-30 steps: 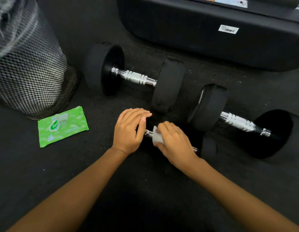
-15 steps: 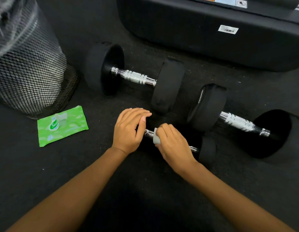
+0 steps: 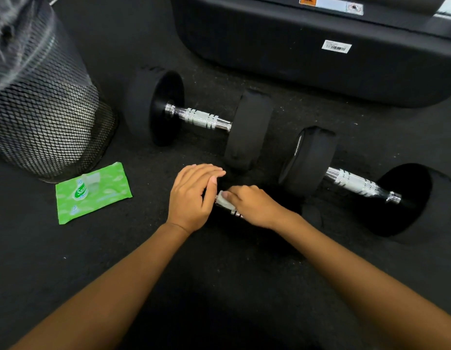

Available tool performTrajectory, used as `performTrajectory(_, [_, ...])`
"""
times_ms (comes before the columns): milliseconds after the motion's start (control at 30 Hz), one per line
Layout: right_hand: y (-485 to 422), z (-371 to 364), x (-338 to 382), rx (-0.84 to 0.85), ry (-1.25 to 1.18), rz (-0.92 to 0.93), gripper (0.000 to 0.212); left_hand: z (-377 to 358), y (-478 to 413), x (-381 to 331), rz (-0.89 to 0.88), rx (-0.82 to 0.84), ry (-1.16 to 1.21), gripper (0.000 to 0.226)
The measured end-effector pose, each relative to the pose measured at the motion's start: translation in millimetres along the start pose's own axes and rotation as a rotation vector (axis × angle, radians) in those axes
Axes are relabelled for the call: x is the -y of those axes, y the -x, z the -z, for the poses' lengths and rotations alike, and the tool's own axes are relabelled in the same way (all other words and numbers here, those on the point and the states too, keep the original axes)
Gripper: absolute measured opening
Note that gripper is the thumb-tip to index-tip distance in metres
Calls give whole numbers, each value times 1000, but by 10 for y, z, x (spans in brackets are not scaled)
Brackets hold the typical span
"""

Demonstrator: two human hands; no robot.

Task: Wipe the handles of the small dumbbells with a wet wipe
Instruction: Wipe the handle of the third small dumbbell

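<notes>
A small black dumbbell point(image 3: 311, 215) lies on the dark floor in front of me, its chrome handle mostly hidden under my hands. My left hand point(image 3: 194, 195) rests flat, fingers straight, over the dumbbell's left end. My right hand point(image 3: 254, 207) is curled round the handle with a white wet wipe point(image 3: 223, 199) pressed against it. Two larger dumbbells lie behind: one point(image 3: 204, 120) at centre, one point(image 3: 356, 183) to the right, both with bare chrome handles.
A green wet-wipe pack point(image 3: 93, 193) lies on the floor to the left. A black mesh bin point(image 3: 42, 109) stands behind the pack. A large black machine base point(image 3: 320, 46) fills the far side.
My right hand has slid the wipe leftward along the small dumbbell's handle, toward my left hand. My left hand has stayed put.
</notes>
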State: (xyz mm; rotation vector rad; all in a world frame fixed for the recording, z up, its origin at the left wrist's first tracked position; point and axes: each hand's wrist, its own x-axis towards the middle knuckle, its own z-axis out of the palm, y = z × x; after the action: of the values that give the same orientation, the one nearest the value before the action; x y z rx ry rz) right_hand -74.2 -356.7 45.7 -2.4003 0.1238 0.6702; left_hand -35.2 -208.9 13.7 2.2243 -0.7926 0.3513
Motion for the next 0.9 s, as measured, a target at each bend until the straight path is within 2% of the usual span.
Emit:
performTrajectory(200, [7, 136, -88, 92, 65, -61, 38, -3, 5, -3, 7, -3, 3, 33])
performTrajectory(433, [-15, 49, -45, 67, -146, 12, 28, 2, -2, 7, 1, 4, 13, 33])
performTrajectory(567, [53, 141, -185, 70, -137, 5, 30, -9, 4, 8, 8, -6, 8, 33])
performTrajectory(633, [19, 77, -141, 10, -116, -15, 27, -13, 6, 15, 7, -4, 10, 34])
performTrajectory(767, [1, -173, 36, -240, -129, 14, 30, -2, 3, 8, 8, 8, 5, 35])
performTrajectory(900, [117, -290, -2, -466, 65, 198, 32, 3, 6, 9, 12, 20, 4, 35])
